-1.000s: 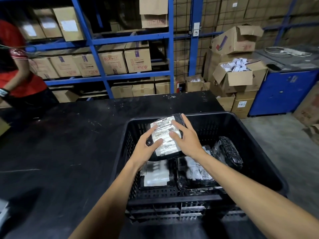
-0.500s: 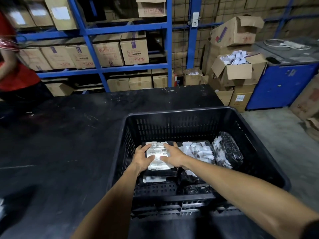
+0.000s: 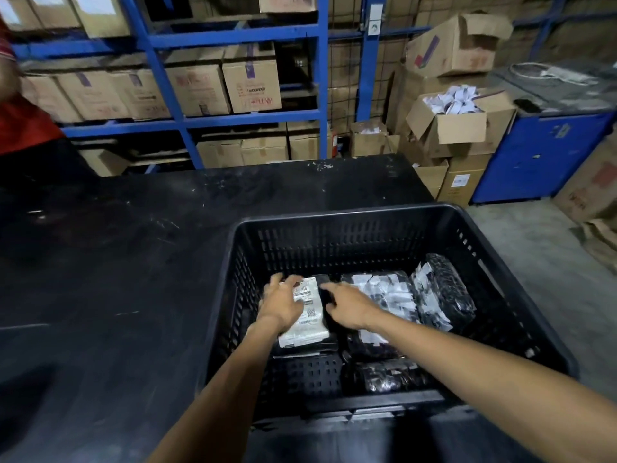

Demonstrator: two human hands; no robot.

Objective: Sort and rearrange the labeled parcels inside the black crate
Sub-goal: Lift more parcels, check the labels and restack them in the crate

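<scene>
The black crate (image 3: pixel 334 213) stands on the black table (image 3: pixel 117 279). A black parcel with a white label (image 3: pixel 309 320) lies flat at the crate's left side. My left hand (image 3: pixel 282 302) lies on its left half, fingers curled over its far left corner. My right hand (image 3: pixel 347 304) rests at the parcel's right edge with fingers spread, index finger and thumb touching it. To the right lie a second labeled parcel (image 3: pixel 387 295) and a tilted parcel (image 3: pixel 444 292) against the right wall. Another black parcel (image 3: pixel 384 375) lies at the near wall.
Blue shelving (image 3: pixel 233 120) with cardboard boxes stands behind the table. Open cardboard boxes (image 3: pixel 460 128) are stacked at the back right beside a blue cabinet (image 3: pixel 541 155). A person in a red top (image 3: pixel 20 121) stands at the table's far left.
The labeled parcel, held upright above the crate a second ago, has come down flat into the crate's left side. My right hand has loosened and spread its fingers.
</scene>
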